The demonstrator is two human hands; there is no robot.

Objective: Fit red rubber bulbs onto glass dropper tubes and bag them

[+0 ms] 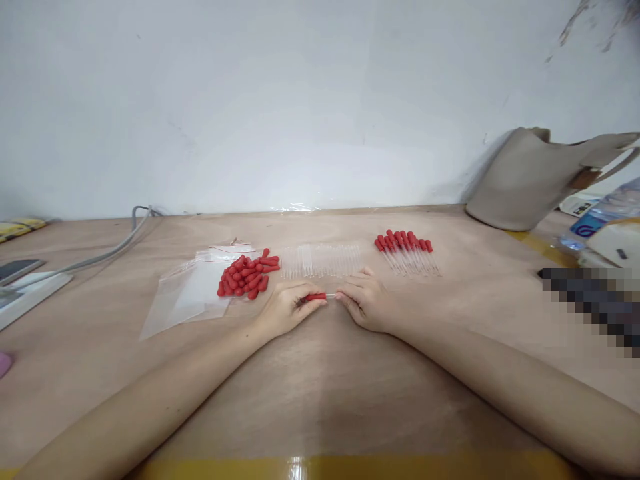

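Between finger and thumb, my left hand (290, 308) pinches a red rubber dropper bulb (316, 297). My right hand (367, 301) is closed on a thin clear glass tube (331, 296), whose end meets the bulb's open end; how deep it sits inside I cannot tell. Left of my hands lies a heap of red bulbs (245, 275), partly on clear plastic bags (187, 293). Just behind my hands is a row of clear glass tubes (320, 260). To the right, several droppers with red bulbs on their tubes (406, 250) lie side by side.
A beige bag (520, 177) stands at the back right, with a plastic bottle (607, 210) near it. A grey cable (107, 253) and a phone (19, 270) are on the left. The white wall (300, 107) rises behind the wooden table (320, 393).
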